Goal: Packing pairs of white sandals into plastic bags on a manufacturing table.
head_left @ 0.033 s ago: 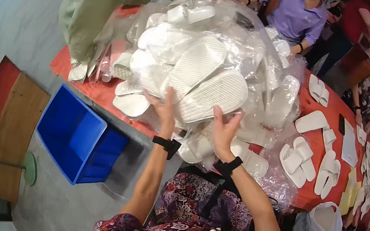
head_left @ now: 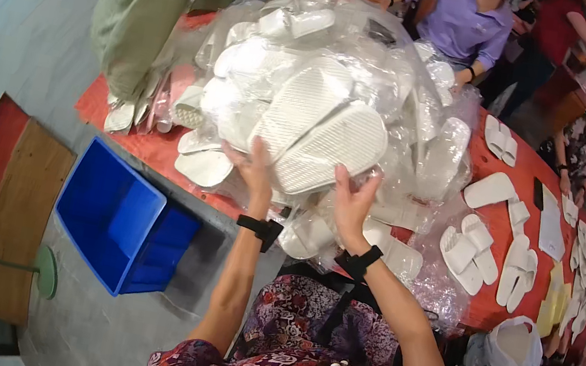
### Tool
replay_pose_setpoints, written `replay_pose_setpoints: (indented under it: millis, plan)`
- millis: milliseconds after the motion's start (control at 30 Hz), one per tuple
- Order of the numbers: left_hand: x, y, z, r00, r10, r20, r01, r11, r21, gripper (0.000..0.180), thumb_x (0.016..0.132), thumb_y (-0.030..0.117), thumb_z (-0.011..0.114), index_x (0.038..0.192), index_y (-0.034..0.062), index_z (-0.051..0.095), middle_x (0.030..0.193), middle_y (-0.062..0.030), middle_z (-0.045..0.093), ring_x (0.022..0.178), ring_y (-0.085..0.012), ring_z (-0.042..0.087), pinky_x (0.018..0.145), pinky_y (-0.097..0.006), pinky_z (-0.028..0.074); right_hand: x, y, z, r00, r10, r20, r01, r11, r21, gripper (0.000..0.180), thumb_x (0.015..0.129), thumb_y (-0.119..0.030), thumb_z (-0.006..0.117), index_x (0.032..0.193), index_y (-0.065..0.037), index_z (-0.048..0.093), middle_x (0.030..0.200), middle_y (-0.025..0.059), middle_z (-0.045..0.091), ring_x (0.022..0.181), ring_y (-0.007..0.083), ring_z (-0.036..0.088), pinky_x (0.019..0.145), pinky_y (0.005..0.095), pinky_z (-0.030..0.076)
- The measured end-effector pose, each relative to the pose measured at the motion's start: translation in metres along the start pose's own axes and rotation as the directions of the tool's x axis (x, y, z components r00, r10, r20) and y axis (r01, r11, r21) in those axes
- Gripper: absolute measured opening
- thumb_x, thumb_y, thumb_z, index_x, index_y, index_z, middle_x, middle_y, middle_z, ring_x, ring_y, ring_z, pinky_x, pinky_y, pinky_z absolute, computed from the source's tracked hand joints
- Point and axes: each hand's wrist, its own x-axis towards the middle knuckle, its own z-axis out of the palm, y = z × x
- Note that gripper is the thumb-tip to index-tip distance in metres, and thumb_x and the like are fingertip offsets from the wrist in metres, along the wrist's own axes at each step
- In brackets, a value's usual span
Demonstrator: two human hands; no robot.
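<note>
From the head camera, both of the person's arms are reaching up from the lower edge toward a big clear plastic bag (head_left: 342,82) stuffed with white slippers, which is sitting on the near edge of a long red table (head_left: 158,147). The left hand (head_left: 255,168) is pressing its spread fingers against the bag's underside, and the right hand (head_left: 352,201) is doing the same just beside it; the two hands are lying a little apart, open and flat on the plastic rather than closed around it. Each wrist is wearing a black band. A ribbed white slipper sole (head_left: 334,147) is showing through the plastic right above the fingers.

To the left, on the floor near the table, a blue plastic bin (head_left: 118,219) is standing. To the right, loose white slipper pairs (head_left: 473,250) are lying along the tabletop. At the far side of the table, a person in a purple shirt (head_left: 466,21) is leaning in, with other people farther right.
</note>
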Motion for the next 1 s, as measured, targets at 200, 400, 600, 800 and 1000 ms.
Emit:
replay_pose_setpoints:
  millis: [200,400,600,800,1000]
  plan:
    - [0.007,0.043,0.035,0.997,-0.054,0.052,0.060,0.991,-0.118,0.081,0.090,0.022,0.058,0.145,-0.0055,0.005,0.150,-0.0259,0.010,0.140,-0.0312,0.012,0.113,-0.037,0.013,0.049,-0.004,-0.012,0.999,0.049,0.013,-0.046,0.987,-0.154,0.052,0.085,-0.024,0.069,0.116,0.003,0.037,0.111,0.0155,0.056,0.097,0.0174,0.058,0.081,0.0280,0.047]
    - [0.011,0.060,0.043,0.997,-0.021,0.077,0.038,0.974,-0.223,0.082,0.089,0.024,0.061,0.146,-0.0021,0.008,0.151,-0.0228,0.011,0.140,-0.0304,0.013,0.113,-0.037,0.014,0.062,-0.027,0.010,0.992,0.119,0.040,-0.121,0.992,0.039,0.062,0.080,-0.020,0.074,0.124,0.005,0.038,0.119,0.0161,0.054,0.107,0.0186,0.053,0.091,0.0305,0.042]
    - [0.020,0.066,0.037,0.983,-0.076,0.166,0.109,0.975,-0.196,0.078,0.090,0.038,0.059,0.146,0.0037,0.017,0.152,-0.0163,0.015,0.139,-0.0287,0.019,0.112,-0.039,0.018,0.084,-0.040,-0.009,0.940,0.333,0.070,-0.334,0.864,0.377,0.032,0.084,-0.016,0.066,0.112,-0.003,0.057,0.108,0.0059,0.060,0.097,0.0167,0.058,0.083,0.0313,0.049]
    - [0.024,0.081,0.051,0.962,0.041,0.271,0.024,0.972,-0.233,0.079,0.090,0.036,0.057,0.148,0.0101,0.012,0.153,-0.0107,0.015,0.136,-0.0318,0.022,0.101,-0.036,0.034,0.115,-0.080,-0.066,0.956,0.226,0.188,-0.284,0.877,0.389,0.028,0.087,-0.021,0.062,0.113,-0.011,0.055,0.111,0.0045,0.058,0.101,0.0159,0.055,0.087,0.0302,0.047]
    - [0.003,0.109,0.086,0.960,0.208,0.186,-0.198,0.978,-0.071,0.105,0.077,0.029,0.074,0.146,-0.0020,0.001,0.149,-0.0277,0.012,0.139,-0.0351,0.016,0.111,-0.039,0.019,0.181,-0.078,-0.105,0.979,0.203,-0.029,-0.171,0.886,0.432,0.038,0.087,-0.020,0.063,0.120,-0.006,0.051,0.118,0.0067,0.058,0.107,0.0187,0.055,0.091,0.0331,0.046]
